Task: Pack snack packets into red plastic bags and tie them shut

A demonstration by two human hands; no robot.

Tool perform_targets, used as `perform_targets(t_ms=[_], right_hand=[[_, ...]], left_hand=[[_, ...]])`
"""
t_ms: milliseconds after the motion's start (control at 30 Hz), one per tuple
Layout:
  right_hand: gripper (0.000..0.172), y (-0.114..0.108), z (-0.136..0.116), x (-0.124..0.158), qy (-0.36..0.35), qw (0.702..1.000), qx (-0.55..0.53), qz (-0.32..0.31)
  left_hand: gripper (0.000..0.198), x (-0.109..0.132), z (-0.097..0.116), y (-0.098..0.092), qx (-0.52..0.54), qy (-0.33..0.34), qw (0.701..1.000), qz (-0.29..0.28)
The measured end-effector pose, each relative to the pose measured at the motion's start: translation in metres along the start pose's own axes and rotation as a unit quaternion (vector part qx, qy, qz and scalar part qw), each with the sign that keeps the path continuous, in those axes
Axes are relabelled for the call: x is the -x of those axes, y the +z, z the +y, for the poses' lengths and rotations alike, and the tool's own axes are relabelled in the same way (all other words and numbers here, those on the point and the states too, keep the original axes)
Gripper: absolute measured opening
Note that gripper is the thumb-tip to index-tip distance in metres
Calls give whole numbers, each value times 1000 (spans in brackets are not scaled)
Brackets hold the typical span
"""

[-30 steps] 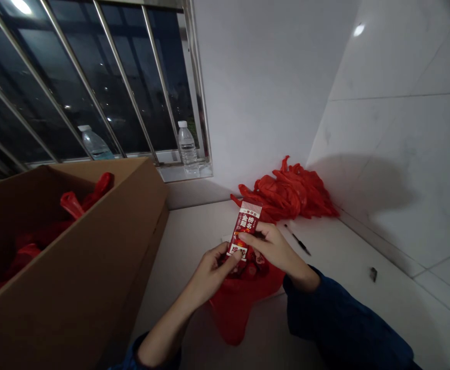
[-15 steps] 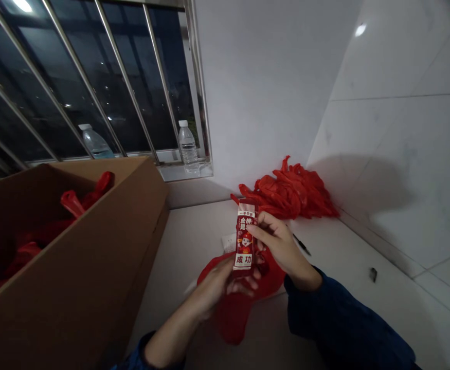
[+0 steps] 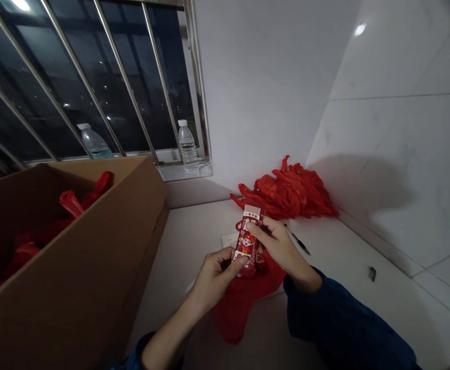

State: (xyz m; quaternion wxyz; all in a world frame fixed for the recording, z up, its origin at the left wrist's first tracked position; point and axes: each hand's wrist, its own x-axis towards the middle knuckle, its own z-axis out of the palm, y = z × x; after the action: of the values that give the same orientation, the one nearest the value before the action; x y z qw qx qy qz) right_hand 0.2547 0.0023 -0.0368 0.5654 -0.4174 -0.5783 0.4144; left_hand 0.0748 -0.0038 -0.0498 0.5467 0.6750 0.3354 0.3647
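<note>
Pinching a packet with left hand and right hand. Working above a red bag, beside a box.

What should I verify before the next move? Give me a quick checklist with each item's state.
1. Left hand has hold of the lower end of the packet: ok.
2. Right hand has hold of the packet's upper part, thumb on its front: ok.
3. Packet's printed front fully readable: not ok, the thumbs cover some of it.
4. Red bag lies on the table below the hands: ok.
5. Red bag's mouth open: cannot tell, the hands and packet hide much of it.
6. Upright bottle clear of both hands: ok, it stands on the windowsill.
</note>
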Motion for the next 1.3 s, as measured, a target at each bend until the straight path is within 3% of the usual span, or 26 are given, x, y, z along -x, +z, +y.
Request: perform_targets(t_ms=[367,533,900,1100,1300], right_hand=[[30,-2,4,-3,0,1000,29,7],[28,-1,4,-2,-12,1000,27,6],[27,-3,1,-2,-21,1000,-4,-18],[37,-17,3,-6,-45,997,5,59],[40,-18,5,-7,-38,997,16,65]], left_hand=[[24,0,2,-2,22,-17,999,-45],[20,-1,-3,-4,31,0,999,-44],[24,-4,-3,-5,28,-30,999,-36],[26,-6,-10,-7,19,-40,997,-56],[28,-7,-13,-7,26,-45,996,-69]])
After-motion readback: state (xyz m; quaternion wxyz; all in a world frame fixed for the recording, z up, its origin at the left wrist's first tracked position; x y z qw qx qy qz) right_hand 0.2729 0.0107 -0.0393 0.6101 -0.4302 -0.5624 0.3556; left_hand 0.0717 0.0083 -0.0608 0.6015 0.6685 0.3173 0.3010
